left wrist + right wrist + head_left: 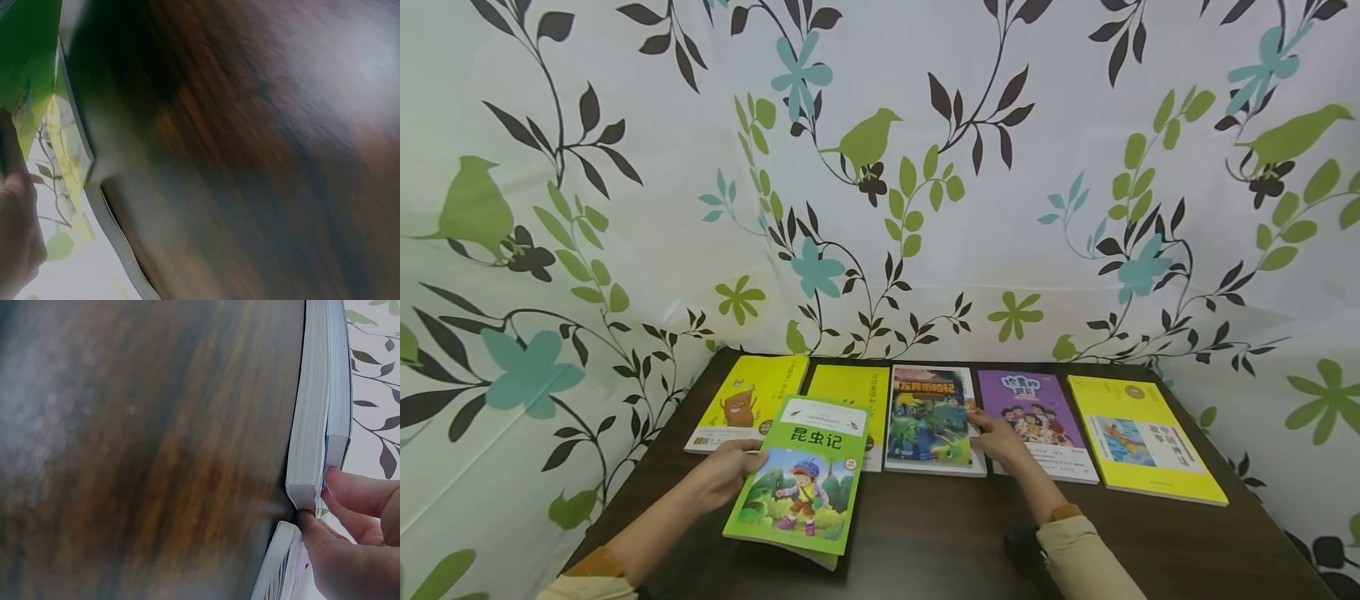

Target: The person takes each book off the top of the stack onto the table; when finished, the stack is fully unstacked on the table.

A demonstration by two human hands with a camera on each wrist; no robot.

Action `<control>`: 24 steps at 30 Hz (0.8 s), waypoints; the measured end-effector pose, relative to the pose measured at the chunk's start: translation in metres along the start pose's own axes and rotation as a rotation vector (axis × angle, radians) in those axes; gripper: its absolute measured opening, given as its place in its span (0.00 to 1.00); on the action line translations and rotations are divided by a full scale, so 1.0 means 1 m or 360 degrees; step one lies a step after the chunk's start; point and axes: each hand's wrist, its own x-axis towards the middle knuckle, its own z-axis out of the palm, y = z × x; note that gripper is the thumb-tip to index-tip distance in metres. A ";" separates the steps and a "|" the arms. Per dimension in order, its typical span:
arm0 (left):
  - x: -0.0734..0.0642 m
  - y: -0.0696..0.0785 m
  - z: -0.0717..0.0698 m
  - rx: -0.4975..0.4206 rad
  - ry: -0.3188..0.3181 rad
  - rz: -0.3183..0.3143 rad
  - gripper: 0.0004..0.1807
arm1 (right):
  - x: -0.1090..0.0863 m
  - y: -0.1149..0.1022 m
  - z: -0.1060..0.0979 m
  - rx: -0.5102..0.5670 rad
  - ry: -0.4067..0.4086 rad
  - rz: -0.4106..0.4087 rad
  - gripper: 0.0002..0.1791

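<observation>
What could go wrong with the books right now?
The left hand holds the green book by one edge only, so it might slip or bend. The right hand pinches the edge of the dark picture book; lifting it could nudge the purple book beside it.

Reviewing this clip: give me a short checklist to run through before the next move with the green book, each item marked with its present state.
1. Left hand grips the green book: ok.
2. Green book lifted off the table: cannot tell.
3. Right hand pinches the edge of the dark-cover book: ok.
4. Purple book free of the right hand: cannot tell.
5. Green book clear of the yellow book behind: not ok, it overlaps.
</observation>
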 end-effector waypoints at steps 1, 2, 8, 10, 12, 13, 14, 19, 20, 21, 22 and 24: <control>-0.002 -0.001 -0.003 0.0001 -0.0024 0.0003 0.29 | 0.001 0.001 0.000 -0.0003 -0.0001 0.0007 0.32; -0.003 -0.001 -0.006 0.0004 -0.0047 0.0008 0.29 | 0.001 0.001 -0.001 -0.0002 0.0002 0.0018 0.32; -0.007 -0.007 -0.022 -0.0020 -0.0186 0.0041 0.29 | 0.002 0.002 -0.004 -0.0034 0.0014 0.0048 0.32; -0.008 -0.009 -0.027 -0.0039 -0.0239 0.0041 0.28 | 0.002 0.003 -0.005 -0.0038 0.0006 0.0043 0.32; -0.009 -0.010 -0.033 -0.0063 -0.0281 0.0020 0.27 | 0.002 0.004 -0.004 -0.0036 -0.0002 0.0031 0.32; -0.009 -0.011 -0.036 -0.0071 -0.0303 0.0005 0.27 | 0.001 0.004 -0.004 -0.0034 -0.0006 0.0025 0.32; -0.011 -0.013 -0.039 -0.0078 -0.0323 -0.0013 0.26 | 0.001 0.003 -0.003 -0.0025 -0.0009 0.0020 0.32; -0.022 -0.023 -0.054 -0.0073 -0.0405 -0.0093 0.24 | 0.000 0.002 0.000 -0.0017 -0.0022 0.0000 0.32; -0.025 -0.026 -0.056 -0.0074 -0.0410 -0.0104 0.23 | 0.001 0.002 0.000 -0.0021 -0.0024 0.0002 0.32; -0.028 -0.028 -0.058 -0.0076 -0.0416 -0.0116 0.23 | 0.001 0.002 0.000 -0.0022 -0.0026 0.0007 0.32; -0.031 -0.030 -0.060 -0.0076 -0.0419 -0.0126 0.23 | 0.002 0.002 0.000 -0.0027 -0.0029 0.0013 0.32; -0.037 -0.033 -0.064 -0.0075 -0.0416 -0.0138 0.23 | 0.003 0.002 0.000 -0.0024 -0.0030 0.0025 0.32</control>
